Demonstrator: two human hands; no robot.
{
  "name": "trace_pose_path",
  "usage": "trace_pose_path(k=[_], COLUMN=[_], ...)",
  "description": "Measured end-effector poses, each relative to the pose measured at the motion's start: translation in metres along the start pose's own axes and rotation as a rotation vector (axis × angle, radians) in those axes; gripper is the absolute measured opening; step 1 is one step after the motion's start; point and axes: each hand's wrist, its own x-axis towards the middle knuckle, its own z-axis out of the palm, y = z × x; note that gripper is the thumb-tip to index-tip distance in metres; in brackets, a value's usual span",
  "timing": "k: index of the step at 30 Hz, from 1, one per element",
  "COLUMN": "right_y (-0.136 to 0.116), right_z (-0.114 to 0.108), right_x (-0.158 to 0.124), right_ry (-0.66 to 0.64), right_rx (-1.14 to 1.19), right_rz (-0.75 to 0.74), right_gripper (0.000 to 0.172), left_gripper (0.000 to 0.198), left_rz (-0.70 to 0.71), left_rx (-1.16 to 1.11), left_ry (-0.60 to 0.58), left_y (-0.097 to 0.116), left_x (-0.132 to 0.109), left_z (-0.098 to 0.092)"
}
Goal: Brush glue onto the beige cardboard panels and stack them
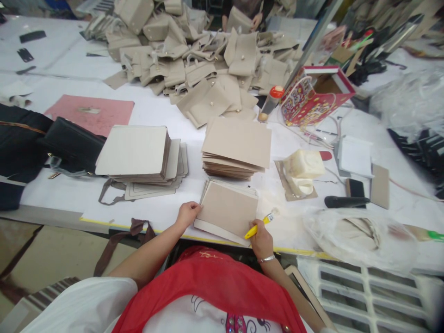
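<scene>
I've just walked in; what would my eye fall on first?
Probably the big heap of beige bag-like pieces across the far side of the white table. Then the bright red patterned paper bag to its right, and, up close, the right hand holding a yellow-handled brush beside a beige sheet.

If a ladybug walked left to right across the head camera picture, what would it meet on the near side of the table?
Black bag → pale stack → left hand → tan board → right hand → white tub → black handle → green handle.
</scene>
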Motion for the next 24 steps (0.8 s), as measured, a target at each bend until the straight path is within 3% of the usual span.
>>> trace_pose_path(k=[15,24], right_y=[-0.015,-0.013], right_z=[-0.009,-0.012], right_x=[0.009,0.008], right_ry=[-0.156,-0.137], right_rx=[-0.150,-0.080], right_rz=[0.070,0.088], right_gripper=[0.020,0.022], left_gripper=[0.027,0.031], left_rz=[-0.028,-0.072], left_rx=[0.015,0.033], left_ry=[-0.078,-0.108], left_y=[-0.002,0.005], left_x=[0.008,0.006], left_z=[-0.001,0.000])
